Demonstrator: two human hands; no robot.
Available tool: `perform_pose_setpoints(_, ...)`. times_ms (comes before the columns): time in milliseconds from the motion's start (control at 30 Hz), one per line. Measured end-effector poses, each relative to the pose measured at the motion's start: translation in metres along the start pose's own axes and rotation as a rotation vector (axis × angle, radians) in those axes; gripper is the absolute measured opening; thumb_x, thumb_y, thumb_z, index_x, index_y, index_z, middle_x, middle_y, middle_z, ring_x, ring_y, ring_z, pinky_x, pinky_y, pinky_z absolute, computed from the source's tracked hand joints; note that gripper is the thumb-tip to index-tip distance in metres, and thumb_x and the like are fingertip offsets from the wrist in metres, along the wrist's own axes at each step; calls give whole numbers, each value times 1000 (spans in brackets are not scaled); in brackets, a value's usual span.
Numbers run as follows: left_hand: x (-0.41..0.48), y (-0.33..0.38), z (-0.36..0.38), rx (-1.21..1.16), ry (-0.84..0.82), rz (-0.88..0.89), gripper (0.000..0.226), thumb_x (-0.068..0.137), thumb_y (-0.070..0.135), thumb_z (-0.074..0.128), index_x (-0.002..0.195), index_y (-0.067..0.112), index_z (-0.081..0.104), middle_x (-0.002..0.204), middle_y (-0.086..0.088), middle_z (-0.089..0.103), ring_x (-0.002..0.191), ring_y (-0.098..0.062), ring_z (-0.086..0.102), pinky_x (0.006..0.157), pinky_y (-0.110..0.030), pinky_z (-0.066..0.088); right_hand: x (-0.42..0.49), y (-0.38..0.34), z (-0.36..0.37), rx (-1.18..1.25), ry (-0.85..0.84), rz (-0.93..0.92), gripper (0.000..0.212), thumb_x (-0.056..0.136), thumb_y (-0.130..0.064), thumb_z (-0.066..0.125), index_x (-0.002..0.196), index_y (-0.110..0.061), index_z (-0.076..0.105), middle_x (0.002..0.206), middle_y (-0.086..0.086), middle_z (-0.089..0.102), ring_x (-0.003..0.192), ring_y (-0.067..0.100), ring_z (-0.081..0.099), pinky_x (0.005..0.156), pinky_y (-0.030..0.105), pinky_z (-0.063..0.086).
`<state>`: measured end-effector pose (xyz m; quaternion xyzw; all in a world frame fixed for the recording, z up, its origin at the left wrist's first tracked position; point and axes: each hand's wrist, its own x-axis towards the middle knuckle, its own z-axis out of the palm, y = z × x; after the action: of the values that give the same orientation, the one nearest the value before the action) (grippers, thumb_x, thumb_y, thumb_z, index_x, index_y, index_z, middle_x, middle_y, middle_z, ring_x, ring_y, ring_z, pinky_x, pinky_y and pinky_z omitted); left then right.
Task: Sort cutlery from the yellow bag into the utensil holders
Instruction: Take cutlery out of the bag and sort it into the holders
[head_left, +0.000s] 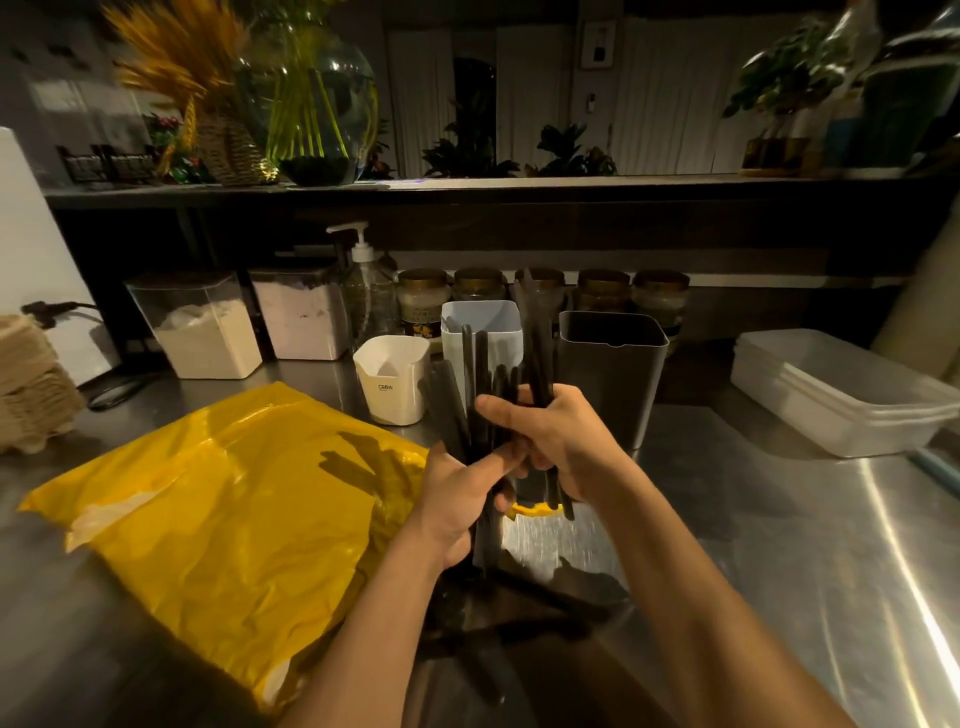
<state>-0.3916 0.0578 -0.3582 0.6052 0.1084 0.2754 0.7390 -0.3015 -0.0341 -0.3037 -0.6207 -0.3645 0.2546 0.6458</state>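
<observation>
Black, slender cutlery (482, 379) is held upright as a bundle over the middle of the steel counter (779, 545), gripped by both hands. The left hand (460, 501) is closed round the lower part of the bundle, with one finger laid across the shafts towards the other hand. The right hand (558, 441) is clamped round several pieces slightly higher and further right, whose ends stick out above and below the fist. What kind of pieces they are cannot be told; only dark, thin shafts are seen.

The yellow bag (218, 499) lies flat and crumpled on the left half of the counter, its right edge reaching the left hand. Three utensil holders are set behind the hands, towards the back edge. A small white holder (392, 382) stands at the left, a taller pale holder (488, 325) just beside it, and a dark grey holder (613, 374) at the right. The pale holder is partly hidden by the raised bundle.

Along the back edge are ranged two clear canisters (208, 332) of powder, a pump bottle (363, 291) and a row of gold-lidded jars (602, 291). White lidded tubs (836, 389) are stacked near the right edge, and brown cardboard trays (31, 384) at the left edge. A glass vase (317, 104) with green stems is seen on the shelf above.
</observation>
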Motion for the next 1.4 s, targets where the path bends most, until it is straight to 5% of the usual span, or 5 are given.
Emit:
perform_pose_setpoints(133, 0, 2, -3, -114, 1, -35, 28, 91, 24, 65, 113, 8, 69, 86, -12, 70, 72, -17, 65, 48, -24, 48, 5, 2, -12, 33, -110, -28, 27, 98, -16, 64, 73, -8, 62, 49, -1, 51, 41, 15, 46, 51, 35, 34)
perform_pose_setpoints(467, 6, -2, -7, -156, 221, -147, 22, 96, 18, 65, 112, 3, 71, 100, -14, 77, 82, -35, 75, 63, -33, 58, 5, -14, -49, 112, 99, 70, 19, 102, -16, 54, 87, -6, 59, 61, 1, 43, 46, 9, 39, 41, 20, 28)
perform_pose_setpoints(667, 14, -2, -9, -295, 362, -158, 13, 86, 22, 76, 91, 12, 69, 71, 0, 65, 45, -8, 47, 48, -26, 40, -1, -19, -44, 428, 335, -60, 26, 101, -28, 57, 114, -6, 62, 89, 4, 61, 56, 7, 54, 45, 18, 38)
perform_pose_setpoints(1067, 17, 8, -23, -547, 275, -74, 12, 95, 32, 61, 91, 23, 68, 59, 11, 45, 41, -2, 36, 50, -22, 30, -2, 26, -15, -28, -130, 23, 10, 99, -7, 60, 103, 1, 62, 87, 16, 70, 43, 16, 34, 38, 25, 28)
perform_pose_setpoints(1400, 14, 9, -21, -436, 244, -83, 12, 94, 22, 64, 86, 15, 70, 57, 6, 44, 41, -5, 37, 44, -21, 33, -6, -6, -50, -523, -331, 340, 41, 99, -50, 52, 116, -15, 63, 98, 9, 77, 57, 20, 66, 46, 25, 41)
